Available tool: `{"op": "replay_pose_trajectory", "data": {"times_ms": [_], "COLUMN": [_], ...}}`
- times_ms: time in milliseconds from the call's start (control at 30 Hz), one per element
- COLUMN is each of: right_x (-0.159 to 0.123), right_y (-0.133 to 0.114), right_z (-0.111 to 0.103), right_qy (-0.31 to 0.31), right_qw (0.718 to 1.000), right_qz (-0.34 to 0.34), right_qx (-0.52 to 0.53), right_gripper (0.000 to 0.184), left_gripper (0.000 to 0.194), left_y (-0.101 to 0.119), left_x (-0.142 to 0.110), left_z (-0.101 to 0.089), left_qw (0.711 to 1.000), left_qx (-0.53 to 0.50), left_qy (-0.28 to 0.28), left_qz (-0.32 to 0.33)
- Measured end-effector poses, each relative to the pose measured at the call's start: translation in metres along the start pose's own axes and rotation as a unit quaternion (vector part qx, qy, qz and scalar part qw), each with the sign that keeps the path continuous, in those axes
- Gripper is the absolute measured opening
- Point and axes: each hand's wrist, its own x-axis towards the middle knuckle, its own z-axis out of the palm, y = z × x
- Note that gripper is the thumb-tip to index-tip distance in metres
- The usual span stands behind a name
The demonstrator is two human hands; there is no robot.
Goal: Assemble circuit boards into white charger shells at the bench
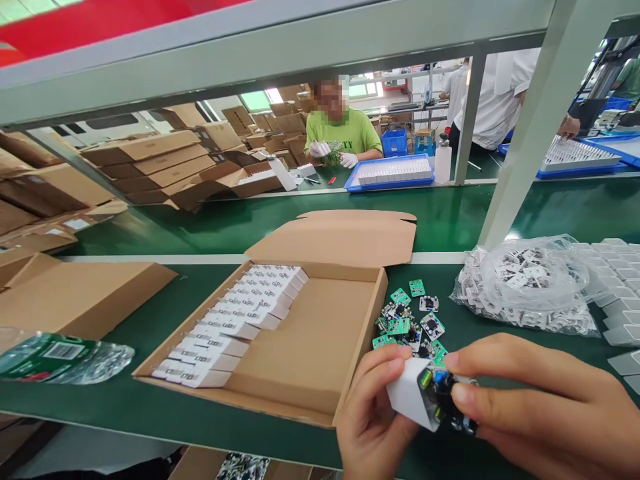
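Observation:
My left hand (373, 413) pinches a small white plastic housing (407, 393) near the bench's front edge. My right hand (540, 400) grips a dark circuit board with components (447, 400), its end inside the housing's open side. Just beyond my hands lies a heap of small green circuit boards (407, 320) on the green mat. To the left stands an open cardboard box (325, 347) holding a row of finished white housings (235, 320) along its left side.
A clear bag of white parts (525, 283) and white trays (620, 293) sit at right. A flat cardboard box (75, 297) and a plastic bottle (55, 357) lie at left. A grey post (525, 133) rises ahead. Across the conveyor, a gloved person in green (340, 137) works beside stacked cartons.

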Motion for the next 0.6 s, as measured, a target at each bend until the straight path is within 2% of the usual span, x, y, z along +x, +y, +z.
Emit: {"op": "replay_pose_trajectory", "data": {"times_ms": [133, 600], "right_x": [-0.0018, 0.0019], "right_y": [0.0055, 0.0061], "right_z": [0.0013, 0.0070], "right_qy": [-0.022, -0.008], "right_qw": [1.000, 1.000], "right_qz": [-0.008, -0.029], "right_qx": [0.015, -0.008], "right_gripper": [0.036, 0.036], "left_gripper": [0.040, 0.042], "left_y": [0.0005, -0.0001], "left_x": [-0.0005, -0.0036], "left_z": [-0.0001, -0.0041], "left_qw": [1.000, 1.000], "left_qx": [0.012, 0.005], "left_qy": [0.008, -0.005], "left_qz": [0.003, 0.004]}}
